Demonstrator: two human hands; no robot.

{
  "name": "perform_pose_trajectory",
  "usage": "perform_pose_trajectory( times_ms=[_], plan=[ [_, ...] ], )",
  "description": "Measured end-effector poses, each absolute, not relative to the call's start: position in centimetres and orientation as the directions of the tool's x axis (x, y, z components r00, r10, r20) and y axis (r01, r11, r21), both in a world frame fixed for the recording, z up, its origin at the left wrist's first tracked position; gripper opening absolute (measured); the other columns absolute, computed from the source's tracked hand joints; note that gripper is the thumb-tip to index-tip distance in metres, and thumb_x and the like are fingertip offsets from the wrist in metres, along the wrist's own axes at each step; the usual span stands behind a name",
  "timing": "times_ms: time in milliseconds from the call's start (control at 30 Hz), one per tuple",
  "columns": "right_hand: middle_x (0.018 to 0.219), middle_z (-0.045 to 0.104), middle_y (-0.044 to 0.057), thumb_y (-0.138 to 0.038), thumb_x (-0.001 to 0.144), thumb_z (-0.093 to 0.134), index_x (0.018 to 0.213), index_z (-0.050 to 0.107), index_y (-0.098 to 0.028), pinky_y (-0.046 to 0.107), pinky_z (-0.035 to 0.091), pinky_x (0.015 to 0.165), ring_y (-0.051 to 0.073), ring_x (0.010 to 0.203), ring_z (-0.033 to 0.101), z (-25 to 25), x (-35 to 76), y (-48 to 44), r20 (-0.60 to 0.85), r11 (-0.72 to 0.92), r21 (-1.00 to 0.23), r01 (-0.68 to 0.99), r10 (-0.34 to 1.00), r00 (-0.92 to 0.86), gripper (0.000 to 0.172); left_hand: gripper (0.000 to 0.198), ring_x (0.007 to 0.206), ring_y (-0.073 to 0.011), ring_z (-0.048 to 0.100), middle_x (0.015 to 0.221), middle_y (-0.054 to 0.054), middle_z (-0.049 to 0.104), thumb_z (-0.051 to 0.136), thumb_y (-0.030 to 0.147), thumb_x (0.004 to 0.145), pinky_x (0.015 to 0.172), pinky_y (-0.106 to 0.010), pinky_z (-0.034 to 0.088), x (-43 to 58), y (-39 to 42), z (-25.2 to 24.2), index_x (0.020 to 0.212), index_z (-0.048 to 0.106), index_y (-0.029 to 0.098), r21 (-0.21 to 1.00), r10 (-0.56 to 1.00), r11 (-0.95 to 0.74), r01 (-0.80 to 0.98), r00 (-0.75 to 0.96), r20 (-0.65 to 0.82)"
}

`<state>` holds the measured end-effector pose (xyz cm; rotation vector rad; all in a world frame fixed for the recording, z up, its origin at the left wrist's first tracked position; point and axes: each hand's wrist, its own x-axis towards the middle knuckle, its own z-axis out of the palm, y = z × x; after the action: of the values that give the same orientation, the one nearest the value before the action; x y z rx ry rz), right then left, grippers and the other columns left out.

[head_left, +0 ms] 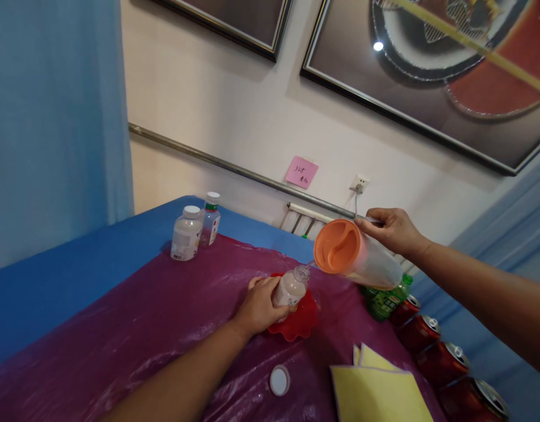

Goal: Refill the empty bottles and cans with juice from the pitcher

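Note:
My left hand (261,308) is closed around a small clear bottle (293,287) whose uncapped mouth faces up and to the right. Under the bottle lies a red scalloped dish (303,325). Up to the right, my right hand (395,233) grips the handle of a translucent pitcher (375,264) with an orange lid (337,246). The pitcher is tipped on its side, its lid toward the bottle's mouth, and a thin stream of clear liquid seems to run between them. A white cap (279,380) rests on the purple sheet below.
A wide capped bottle (186,234) and a slimmer bottle (211,220) stand at the back left. Yellow cloths (379,390) lie front right. Beside them run several red cans (441,360) and a green bottle (386,300). A purple plastic sheet (164,328) covers the blue table (98,264).

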<state>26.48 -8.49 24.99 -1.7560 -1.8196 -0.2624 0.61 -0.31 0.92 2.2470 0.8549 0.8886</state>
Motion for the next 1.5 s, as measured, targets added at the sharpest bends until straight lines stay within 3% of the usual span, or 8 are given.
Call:
perform_pose_trajectory(
  times_ms=[567, 1200, 1500],
  plan=[
    [0.053, 0.029, -0.004, -0.063, 0.081, 0.060, 0.053, 0.039, -0.023, 0.027, 0.022, 0.048, 0.011, 0.053, 0.028, 25.7, 26.7, -9.0, 0.539, 0.088, -0.213, 0.973, 0.841, 0.042, 0.054, 0.060, 0.122, -0.0310, 0.064, 0.128, -0.004, 0.073, 0.087, 0.039, 0.069, 0.112, -0.047, 0.033, 0.6, -0.4, 1.0, 0.124, 0.064, 0.027, 0.706, 0.731, -0.624, 0.334, 0.567, 0.379],
    [0.055, 0.029, -0.003, -0.063, 0.083, 0.060, 0.054, 0.038, -0.023, 0.029, 0.023, 0.049, 0.012, 0.054, 0.029, 26.1, 26.7, -9.2, 0.534, 0.085, -0.221, 0.971, 0.844, 0.048, 0.054, 0.059, 0.124, -0.0329, 0.062, 0.132, -0.005, 0.071, 0.084, 0.047, 0.070, 0.113, -0.048, 0.034, 0.5, -0.2, 0.6, 0.123, 0.065, 0.028, 0.692, 0.727, -0.635, 0.344, 0.569, 0.384],
    [0.053, 0.030, -0.003, -0.065, 0.082, 0.060, 0.053, 0.038, -0.024, 0.029, 0.024, 0.049, 0.012, 0.052, 0.030, 26.2, 26.4, -9.3, 0.537, 0.082, -0.210, 0.974, 0.843, 0.045, 0.055, 0.059, 0.123, -0.0316, 0.063, 0.132, -0.004, 0.071, 0.084, 0.042, 0.070, 0.112, -0.046, 0.033, 0.6, -0.2, 0.7, 0.124, 0.064, 0.028, 0.694, 0.727, -0.633, 0.342, 0.569, 0.384]
  ],
)
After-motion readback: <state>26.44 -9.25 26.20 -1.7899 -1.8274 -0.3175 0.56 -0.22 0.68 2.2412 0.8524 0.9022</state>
